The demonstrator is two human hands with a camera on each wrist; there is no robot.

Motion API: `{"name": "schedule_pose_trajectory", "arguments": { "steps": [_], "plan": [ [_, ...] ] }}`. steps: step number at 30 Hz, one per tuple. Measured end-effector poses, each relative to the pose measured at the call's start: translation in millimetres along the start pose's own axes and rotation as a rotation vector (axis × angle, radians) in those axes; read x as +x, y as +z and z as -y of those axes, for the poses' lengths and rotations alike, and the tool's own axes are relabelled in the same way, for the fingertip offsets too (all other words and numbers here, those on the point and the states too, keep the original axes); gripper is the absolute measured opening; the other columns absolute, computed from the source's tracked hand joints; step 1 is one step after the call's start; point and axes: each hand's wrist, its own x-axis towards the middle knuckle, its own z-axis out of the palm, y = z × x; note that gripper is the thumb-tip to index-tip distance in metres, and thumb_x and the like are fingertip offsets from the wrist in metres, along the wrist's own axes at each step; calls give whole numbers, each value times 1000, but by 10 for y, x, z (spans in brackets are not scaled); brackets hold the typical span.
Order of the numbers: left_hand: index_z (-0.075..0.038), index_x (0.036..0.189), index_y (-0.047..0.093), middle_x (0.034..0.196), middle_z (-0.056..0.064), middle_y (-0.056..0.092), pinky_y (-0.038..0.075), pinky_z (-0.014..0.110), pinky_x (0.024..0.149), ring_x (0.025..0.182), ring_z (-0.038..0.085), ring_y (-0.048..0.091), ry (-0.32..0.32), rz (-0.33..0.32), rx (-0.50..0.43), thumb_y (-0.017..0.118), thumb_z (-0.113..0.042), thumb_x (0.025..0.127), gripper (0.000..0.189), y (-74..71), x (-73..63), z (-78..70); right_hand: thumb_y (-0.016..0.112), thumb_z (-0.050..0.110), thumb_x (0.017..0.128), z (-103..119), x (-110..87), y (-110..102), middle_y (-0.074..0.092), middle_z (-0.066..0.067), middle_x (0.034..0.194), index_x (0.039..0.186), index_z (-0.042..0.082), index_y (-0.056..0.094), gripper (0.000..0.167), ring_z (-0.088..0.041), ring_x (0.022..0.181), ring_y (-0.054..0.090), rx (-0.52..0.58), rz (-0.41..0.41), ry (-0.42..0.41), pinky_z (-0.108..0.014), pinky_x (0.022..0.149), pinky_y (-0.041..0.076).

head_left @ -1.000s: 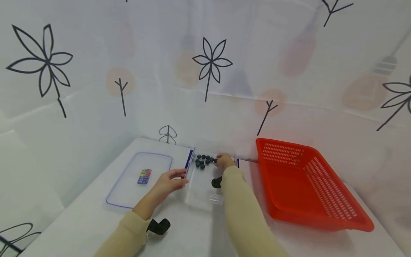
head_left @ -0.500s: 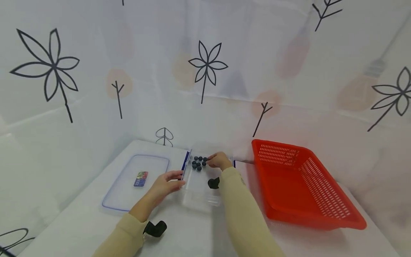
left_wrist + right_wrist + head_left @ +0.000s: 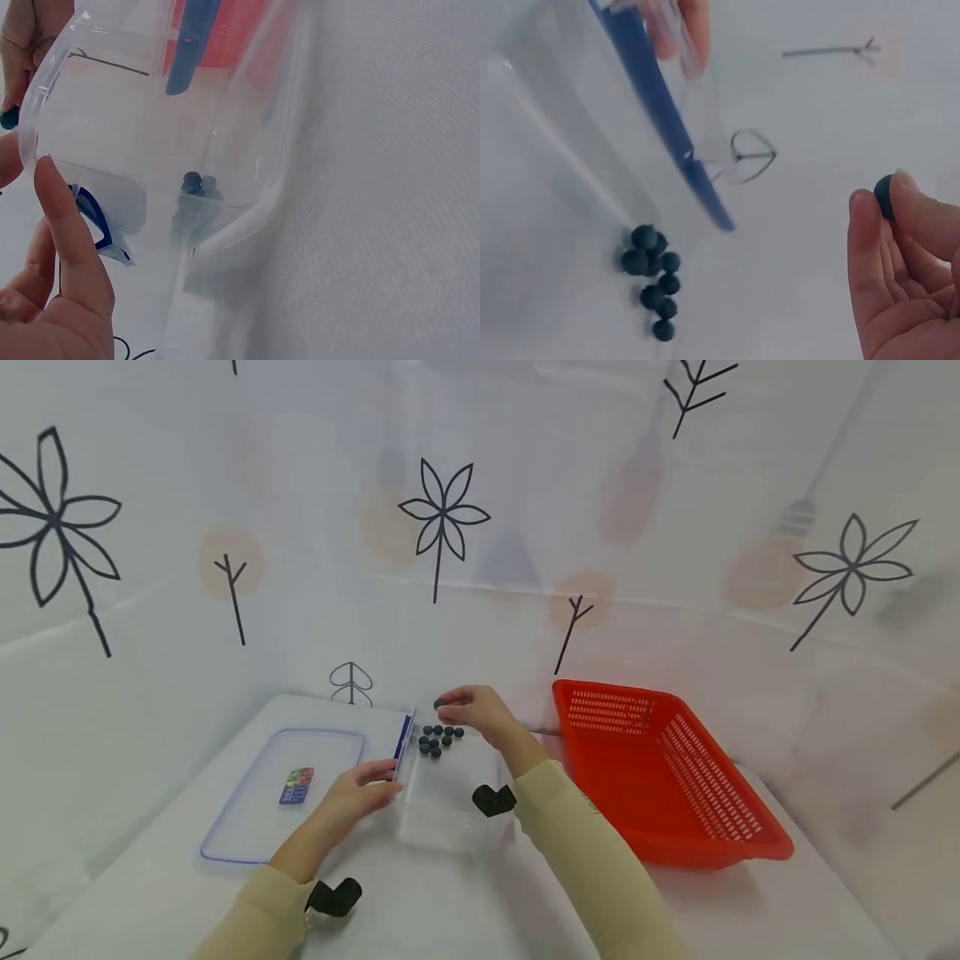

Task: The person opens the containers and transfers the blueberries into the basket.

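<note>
Right hand [image 3: 483, 710]: risen since earlier; thumb and finger clamped on small dark-blue round ball [image 3: 883, 196].
Left hand [image 3: 337, 806]: thumb, fingers apart, touching clear plastic box [image 3: 450, 785].
Other balls [image 3: 652, 298]: box's far end.
Risk: fingertip hold (smooth-looking, round) could slip.

A red basket [image 3: 678, 853] stands on the white table [image 3: 420, 910] before a flower-printed backdrop [image 3: 517, 477].

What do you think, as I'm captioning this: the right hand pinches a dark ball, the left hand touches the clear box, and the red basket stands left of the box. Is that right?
Not quite: the head view shows the red basket standing right of the clear box. The rest is correct: the right hand pinches a dark ball, and the left hand touches the clear box.
</note>
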Motion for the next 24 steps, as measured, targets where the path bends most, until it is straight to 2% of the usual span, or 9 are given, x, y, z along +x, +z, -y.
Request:
{"name": "schedule_pose_trajectory", "arguments": {
  "steps": [5, 10, 15, 19, 24],
  "plan": [
    [0, 133, 47, 128, 21, 47, 46, 35, 91, 96, 19, 54, 1, 9, 1, 67, -11, 85, 53, -11, -6, 8, 65, 12, 88, 112, -247, -19, 65, -11, 102, 112, 3, 61, 27, -22, 93, 63, -10, 15, -24, -31, 89, 47],
    [-1, 133, 47, 129, 21, 47, 46, 35, 91, 98, 19, 54, -17, 3, 4, 66, -11, 85, 53, 7, -10, 15, 64, 15, 88, 114, -521, -94, 65, -10, 102, 112, 5, 61, 26, -23, 95, 63, -15, 17, -55, -34, 91, 46],
    [0, 133, 47, 129, 22, 47, 47, 35, 90, 95, 17, 56, -24, -15, -16, 65, -8, 86, 51, 32, -18, 16, 63, 14, 88, 57, -768, -209, 65, -12, 103, 112, 5, 61, 25, -21, 93, 64, -2, -27, -84, -34, 91, 46],
    [2, 131, 49, 126, 22, 49, 48, 34, 87, 90, 15, 57, -22, -36, -33, 63, -4, 86, 48, 53, -19, 2, 64, 14, 88, -3, -915, -330, 67, -10, 101, 111, 7, 62, 25, -21, 93, 65, 12, -83, -73, -35, 90, 46],
    [1, 132, 48, 127, 22, 48, 48, 34, 87, 92, 15, 57, -28, -43, -13, 62, -6, 87, 48, 72, -31, -11, 64, 14, 88, -80, -1066, -490, 67, -8, 98, 111, 7, 62, 24, -23, 94, 64, -10, -146, -57, -35, 89, 46]
  ]
}}
